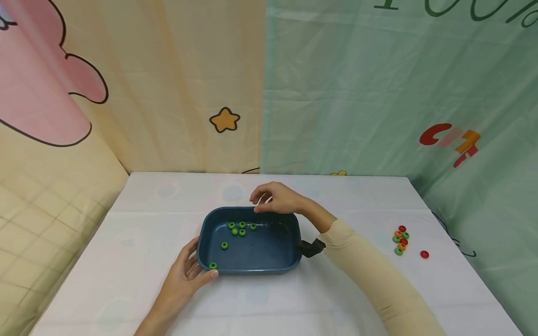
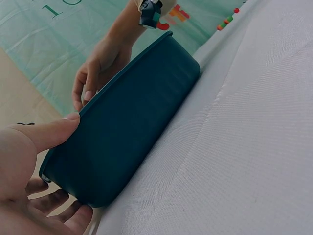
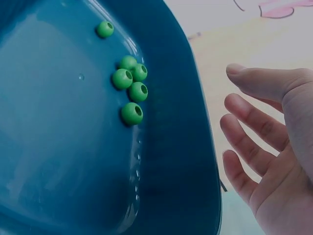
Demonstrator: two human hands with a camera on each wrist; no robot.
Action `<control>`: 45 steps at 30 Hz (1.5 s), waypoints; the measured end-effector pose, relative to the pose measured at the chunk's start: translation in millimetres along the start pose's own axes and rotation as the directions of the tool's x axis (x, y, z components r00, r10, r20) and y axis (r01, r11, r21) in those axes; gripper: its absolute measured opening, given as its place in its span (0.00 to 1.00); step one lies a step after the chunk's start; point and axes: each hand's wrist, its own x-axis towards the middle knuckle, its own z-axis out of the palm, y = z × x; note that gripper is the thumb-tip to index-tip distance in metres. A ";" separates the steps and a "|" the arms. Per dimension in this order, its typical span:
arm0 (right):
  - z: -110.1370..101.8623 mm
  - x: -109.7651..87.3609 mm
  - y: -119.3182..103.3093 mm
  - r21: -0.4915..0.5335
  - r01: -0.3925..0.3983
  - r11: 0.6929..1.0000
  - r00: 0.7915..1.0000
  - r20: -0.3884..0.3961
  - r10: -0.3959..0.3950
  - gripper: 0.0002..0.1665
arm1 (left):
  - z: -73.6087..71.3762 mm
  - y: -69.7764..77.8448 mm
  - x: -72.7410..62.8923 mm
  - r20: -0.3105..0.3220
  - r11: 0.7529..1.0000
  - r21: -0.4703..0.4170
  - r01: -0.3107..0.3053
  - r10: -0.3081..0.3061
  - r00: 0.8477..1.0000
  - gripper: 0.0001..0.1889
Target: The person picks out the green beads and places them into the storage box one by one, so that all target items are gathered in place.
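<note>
A dark blue rectangular tray (image 1: 265, 247) with raised walls is on the white table. My left hand (image 1: 185, 275) grips its front left corner; in the left wrist view the thumb lies at the rim and the fingers wrap the side wall. Several green beads (image 1: 242, 232) lie inside, most grouped near the back wall, with one green bead (image 1: 213, 266) at the front left corner. Above the back rim, my right hand (image 1: 279, 198) hovers with loosely bent fingers. In the right wrist view that hand (image 3: 274, 147) is beside the tray wall, holding nothing.
Red, orange and green beads (image 1: 402, 241) sit in a cluster on the right of the table (image 1: 344, 298). A lone red bead (image 1: 424, 254) lies closer to the right edge. Printed curtains (image 1: 336, 93) hang behind the table and at both sides.
</note>
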 end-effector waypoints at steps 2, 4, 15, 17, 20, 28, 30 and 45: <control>-0.3 -1.5 1.6 0.003 -0.004 1.000 1.000 -0.004 0.004 0.18 | -0.3 0.1 0.0 -0.002 1.000 0.002 0.005 -0.005 1.000 0.50; -0.8 -3.0 3.0 0.004 -0.004 1.000 1.000 -0.007 0.004 0.17 | -0.4 0.3 -0.1 -0.007 1.000 0.004 0.014 -0.014 1.000 0.50; -6.6 -15.7 10.8 -0.021 -0.016 1.000 0.999 -0.040 0.016 0.16 | -0.1 -0.2 0.6 -0.016 0.999 0.008 0.037 -0.036 0.999 0.50; -8.3 -19.1 13.2 -0.031 -0.025 0.999 0.998 -0.051 0.023 0.15 | -0.1 -0.6 0.9 -0.013 0.999 0.007 0.033 -0.033 0.999 0.50; -11.1 -24.7 16.1 -0.037 -0.035 0.999 0.997 -0.064 0.033 0.14 | -0.2 -1.2 1.1 -0.008 1.000 0.006 0.028 -0.028 1.000 0.50; -18.1 -40.1 21.8 -0.054 -0.065 0.996 0.993 -0.097 0.060 0.16 | -1.2 -1.4 1.6 -0.006 0.999 -0.001 0.047 -0.047 0.999 0.51; -19.8 -43.6 24.4 -0.048 -0.069 0.996 0.993 -0.103 0.063 0.16 | -1.3 -1.3 1.4 -0.004 0.999 -0.002 0.052 -0.052 0.999 0.51; -39.3 -75.1 34.2 -0.024 -0.120 0.992 0.978 -0.172 0.115 0.13 | 0.0 1.7 1.2 -0.009 0.998 0.004 0.061 -0.061 0.998 0.51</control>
